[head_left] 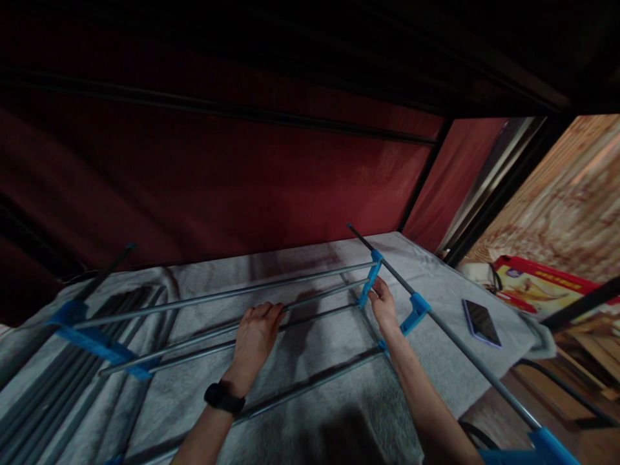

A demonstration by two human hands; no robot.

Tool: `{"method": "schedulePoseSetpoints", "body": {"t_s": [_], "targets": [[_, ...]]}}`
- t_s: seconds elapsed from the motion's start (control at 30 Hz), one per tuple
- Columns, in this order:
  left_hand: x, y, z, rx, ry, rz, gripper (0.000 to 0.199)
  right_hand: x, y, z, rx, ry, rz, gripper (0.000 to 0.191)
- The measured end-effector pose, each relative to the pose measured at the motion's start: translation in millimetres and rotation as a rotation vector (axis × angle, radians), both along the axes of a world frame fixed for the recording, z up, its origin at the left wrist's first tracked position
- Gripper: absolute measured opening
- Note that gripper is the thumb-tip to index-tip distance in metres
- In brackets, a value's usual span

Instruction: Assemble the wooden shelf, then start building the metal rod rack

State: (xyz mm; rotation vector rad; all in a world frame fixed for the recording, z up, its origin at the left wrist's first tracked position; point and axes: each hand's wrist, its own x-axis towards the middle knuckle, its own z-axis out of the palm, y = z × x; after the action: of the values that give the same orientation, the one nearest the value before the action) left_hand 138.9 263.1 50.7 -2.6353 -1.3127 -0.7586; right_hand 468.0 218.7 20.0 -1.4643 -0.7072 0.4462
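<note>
A rack frame of grey metal tubes joined by blue plastic connectors lies across the grey cloth (314, 245). My left hand (256, 332), with a black watch on its wrist, is closed over a middle tube (314, 297). That tube's left end sticks out near the left blue connector (104, 345). My right hand (384, 303) grips the right blue connector (372, 274) at its lower part, where the tubes meet it. Its fingertips are partly hidden behind the connector. Another blue connector (415, 312) sits on the long side tube (465, 358), beside my right forearm.
Several loose grey tubes (62, 381) lie at the left on the cloth. A phone (481, 323) rests at the right, near a red and yellow box (533, 284). Red fabric (290, 187) and a dark metal frame (426, 174) stand behind and around the surface.
</note>
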Motion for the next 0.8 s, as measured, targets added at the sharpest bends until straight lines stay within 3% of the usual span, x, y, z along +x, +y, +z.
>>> {"method": "schedulePoseSetpoints", "body": {"t_s": [0.23,0.8], "targets": [[1,3,6.1,0.028,0.028,0.002,0.032,2,2,-11.7,-0.036,-0.220,-0.006,0.063],[8,1,11.2,-0.021,0.040,0.037,0.028,1,-5,-8.2,-0.083,-0.276,0.011,0.069]]}}
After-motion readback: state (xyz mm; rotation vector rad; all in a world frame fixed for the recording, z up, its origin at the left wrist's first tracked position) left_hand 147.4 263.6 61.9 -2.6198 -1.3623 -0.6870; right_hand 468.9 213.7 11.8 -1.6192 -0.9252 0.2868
